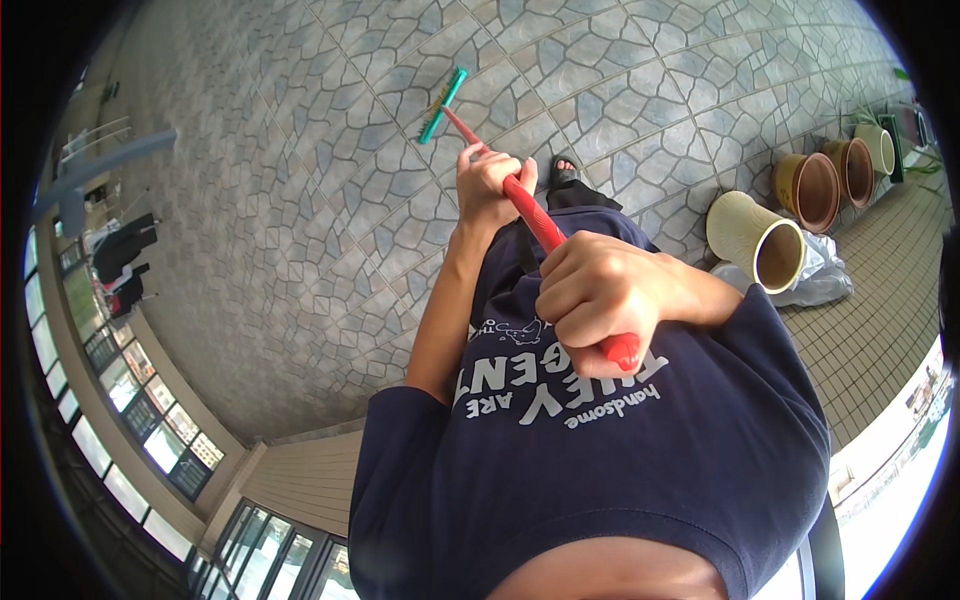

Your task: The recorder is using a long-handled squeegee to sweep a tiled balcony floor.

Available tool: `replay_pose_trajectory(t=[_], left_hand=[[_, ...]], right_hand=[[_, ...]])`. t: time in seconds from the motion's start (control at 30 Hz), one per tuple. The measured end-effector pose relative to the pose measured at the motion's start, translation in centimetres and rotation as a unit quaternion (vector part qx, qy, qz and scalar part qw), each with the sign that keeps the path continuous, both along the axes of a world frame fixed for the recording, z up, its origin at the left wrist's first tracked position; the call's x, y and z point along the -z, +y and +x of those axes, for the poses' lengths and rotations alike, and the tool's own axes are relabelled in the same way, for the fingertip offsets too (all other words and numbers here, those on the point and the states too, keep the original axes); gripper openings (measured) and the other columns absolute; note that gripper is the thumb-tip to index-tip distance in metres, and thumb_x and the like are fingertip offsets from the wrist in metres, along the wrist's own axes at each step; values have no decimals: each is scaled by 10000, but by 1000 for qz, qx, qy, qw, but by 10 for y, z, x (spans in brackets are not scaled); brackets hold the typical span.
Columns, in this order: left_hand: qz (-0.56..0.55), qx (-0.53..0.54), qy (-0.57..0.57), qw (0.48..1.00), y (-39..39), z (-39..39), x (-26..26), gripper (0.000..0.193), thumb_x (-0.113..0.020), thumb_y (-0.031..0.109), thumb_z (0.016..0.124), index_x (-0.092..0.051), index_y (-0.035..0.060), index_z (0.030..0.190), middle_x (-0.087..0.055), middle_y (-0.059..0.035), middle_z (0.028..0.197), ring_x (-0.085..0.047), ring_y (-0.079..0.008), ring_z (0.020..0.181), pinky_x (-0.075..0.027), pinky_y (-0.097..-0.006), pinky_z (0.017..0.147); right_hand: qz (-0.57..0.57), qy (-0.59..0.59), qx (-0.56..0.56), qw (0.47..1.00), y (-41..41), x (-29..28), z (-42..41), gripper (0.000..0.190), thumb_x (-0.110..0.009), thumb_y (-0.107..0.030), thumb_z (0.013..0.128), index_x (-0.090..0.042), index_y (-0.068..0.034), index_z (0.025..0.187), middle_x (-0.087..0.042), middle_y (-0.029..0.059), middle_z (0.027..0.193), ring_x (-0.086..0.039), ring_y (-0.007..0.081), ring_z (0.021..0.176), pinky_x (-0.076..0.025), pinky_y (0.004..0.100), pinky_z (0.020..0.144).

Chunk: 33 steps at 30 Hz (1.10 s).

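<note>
My left hand is closed around the middle of a red pole. My right hand grips the pole close to its rounded end, nearer my chest. The pole slants away from me to a narrow teal brush head with bristles, which lies at the stone-patterned floor ahead and to the left. Some yellowish bristles or debris show along the head's left side. A foot in a dark open-toed sandal shows just beyond my hands.
A cream pot lies on its side at the right, by crumpled plastic. Brown-rimmed pots and a pale pot line the tiled wall. Dark clothes hang far left, near a grey curved bar and windows.
</note>
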State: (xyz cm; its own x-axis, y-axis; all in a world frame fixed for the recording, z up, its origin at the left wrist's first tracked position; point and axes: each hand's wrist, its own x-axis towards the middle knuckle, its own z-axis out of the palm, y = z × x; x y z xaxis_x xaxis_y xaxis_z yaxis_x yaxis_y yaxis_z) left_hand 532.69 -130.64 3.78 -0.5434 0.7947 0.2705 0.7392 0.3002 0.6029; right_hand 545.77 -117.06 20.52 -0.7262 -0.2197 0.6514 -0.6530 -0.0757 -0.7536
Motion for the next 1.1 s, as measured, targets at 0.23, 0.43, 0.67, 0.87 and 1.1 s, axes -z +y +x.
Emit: replay_pose_trajectory(t=[0.23, 0.43, 0.67, 0.87, 1.1], left_hand=[[94, -21, -12, 995, 1, -40, 83, 232, -772, 236, 895, -669, 38, 835, -739, -180, 930, -696, -378, 947, -496, -509, 901], [131, 2, -139, 982, -22, 8, 83, 435, -725, -14, 856, -390, 17, 581, -424, -150, 555, -440, -362, 523, -493, -453, 642], [186, -57, -139, 971, -44, 68, 61, 431, -679, -82, 802, -335, 48, 580, -397, -124, 547, -425, -327, 505, -355, -423, 518], [204, -92, -62, 973, -28, 48, 18, 444, -684, -64, 799, -333, 79, 567, -392, -89, 519, -432, -297, 483, -345, -405, 539], [196, -96, -70, 973, -43, 10, 82, 441, -700, -50, 785, -334, 58, 564, -398, -98, 525, -426, -320, 503, -372, -423, 554]], right_hand=[[17, -80, 167, 983, -31, 119, -38, 246, -620, 32, 677, -398, -24, 588, -438, 107, 625, -471, 324, 549, -378, 430, 521], [45, -105, 135, 984, -60, 76, -14, 244, -685, -22, 664, -455, -55, 588, -491, 87, 624, -553, 323, 583, -438, 452, 544], [87, -128, -27, 988, -70, 37, 18, 246, -748, -115, 654, -513, -56, 614, -527, 90, 663, -549, 307, 551, -454, 430, 548], [31, -9, 20, 999, -62, 8, 7, 335, -745, -77, 695, -424, -88, 601, -423, 29, 650, -436, 225, 487, -367, 356, 476], [47, -56, 102, 992, -95, 77, -10, 302, -729, -69, 579, -429, -98, 597, -447, 30, 630, -452, 256, 501, -373, 372, 493]])
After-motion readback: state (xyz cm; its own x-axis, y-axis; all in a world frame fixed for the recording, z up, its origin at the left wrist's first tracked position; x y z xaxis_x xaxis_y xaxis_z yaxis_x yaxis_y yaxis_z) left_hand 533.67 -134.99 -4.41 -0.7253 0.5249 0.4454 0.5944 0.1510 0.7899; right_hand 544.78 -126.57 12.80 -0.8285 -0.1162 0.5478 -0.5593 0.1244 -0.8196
